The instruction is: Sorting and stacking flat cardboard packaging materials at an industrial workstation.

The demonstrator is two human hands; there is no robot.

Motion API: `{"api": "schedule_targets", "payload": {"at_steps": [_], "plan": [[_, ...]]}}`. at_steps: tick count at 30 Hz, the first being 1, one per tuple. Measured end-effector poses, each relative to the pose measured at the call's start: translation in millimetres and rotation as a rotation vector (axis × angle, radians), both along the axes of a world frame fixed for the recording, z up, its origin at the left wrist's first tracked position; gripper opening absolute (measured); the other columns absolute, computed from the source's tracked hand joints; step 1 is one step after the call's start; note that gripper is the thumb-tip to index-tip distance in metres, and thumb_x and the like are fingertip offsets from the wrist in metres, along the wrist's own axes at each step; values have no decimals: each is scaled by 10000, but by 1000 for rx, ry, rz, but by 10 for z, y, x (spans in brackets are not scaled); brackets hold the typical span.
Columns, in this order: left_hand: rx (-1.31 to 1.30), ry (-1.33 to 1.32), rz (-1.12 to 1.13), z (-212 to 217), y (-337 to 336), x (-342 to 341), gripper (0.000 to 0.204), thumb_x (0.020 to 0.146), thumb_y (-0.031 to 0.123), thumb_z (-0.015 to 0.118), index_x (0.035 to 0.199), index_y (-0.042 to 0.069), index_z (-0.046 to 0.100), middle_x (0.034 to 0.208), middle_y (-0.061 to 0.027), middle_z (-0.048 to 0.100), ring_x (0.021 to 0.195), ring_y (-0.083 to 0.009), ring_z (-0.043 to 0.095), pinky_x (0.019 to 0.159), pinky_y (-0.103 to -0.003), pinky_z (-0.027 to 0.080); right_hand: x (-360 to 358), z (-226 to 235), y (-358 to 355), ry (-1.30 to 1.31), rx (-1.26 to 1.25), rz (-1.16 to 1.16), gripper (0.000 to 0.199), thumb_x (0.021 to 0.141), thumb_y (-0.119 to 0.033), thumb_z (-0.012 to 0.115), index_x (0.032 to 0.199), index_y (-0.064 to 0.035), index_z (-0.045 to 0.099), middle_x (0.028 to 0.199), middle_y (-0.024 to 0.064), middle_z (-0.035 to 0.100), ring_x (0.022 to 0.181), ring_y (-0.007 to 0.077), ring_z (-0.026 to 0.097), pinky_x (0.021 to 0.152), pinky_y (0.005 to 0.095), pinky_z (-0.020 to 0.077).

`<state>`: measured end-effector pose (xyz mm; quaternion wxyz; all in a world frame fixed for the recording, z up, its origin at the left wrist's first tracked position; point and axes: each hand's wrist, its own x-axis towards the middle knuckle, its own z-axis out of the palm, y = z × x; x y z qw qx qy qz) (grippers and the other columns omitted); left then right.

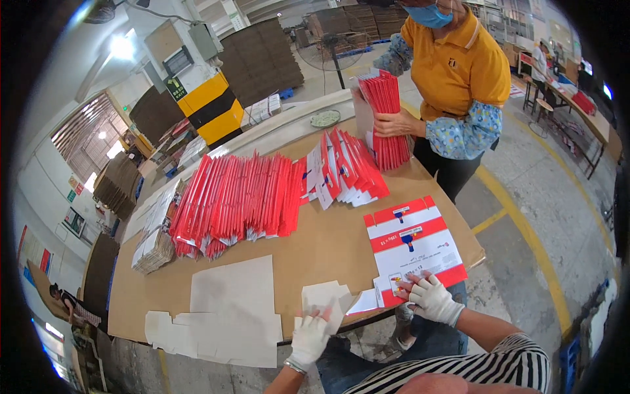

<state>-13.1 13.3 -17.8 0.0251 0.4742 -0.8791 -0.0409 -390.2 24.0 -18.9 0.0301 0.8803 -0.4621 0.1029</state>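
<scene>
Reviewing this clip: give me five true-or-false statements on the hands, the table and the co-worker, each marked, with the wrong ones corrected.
1. The right hand rests on a flat red-and-white carton. True.
2. The left hand is ungloved. False: it wears a white glove that leaves the fingertips bare.
3. The co-worker in orange has a hand on a red bundle. True.
4. The large plain cardboard lies right of the left hand. False: it lies to the left.
5. The table has a brown top. True.

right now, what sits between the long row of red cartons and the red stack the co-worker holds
In the head view, a smaller fanned pile lies between the long row and the held stack.
</scene>
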Motion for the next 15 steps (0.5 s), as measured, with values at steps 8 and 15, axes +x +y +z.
{"api": "schedule_targets", "payload": {"at_steps": [8,15], "plan": [[-1,1293,713,-461,-322,-252,1096,767,134,786,1546,9,26,1575,-202,179,1433,-308,233,1187,-398,167,28,-123,-143,52,55,-56,634,778,-344,670,1378,-220,503,1448,37,475,1338,259,418,1103,530,277],[33,1577,724,-420,-625,-994,363,922,172,663,1193,-31,533,1091,-102,641,983,-189,606,892,-341,469,-19,-152,-184,-113,-49,-17,649,734,-180,686,1361,-140,522,1420,54,515,1322,293,457,1102,540,303]]}}
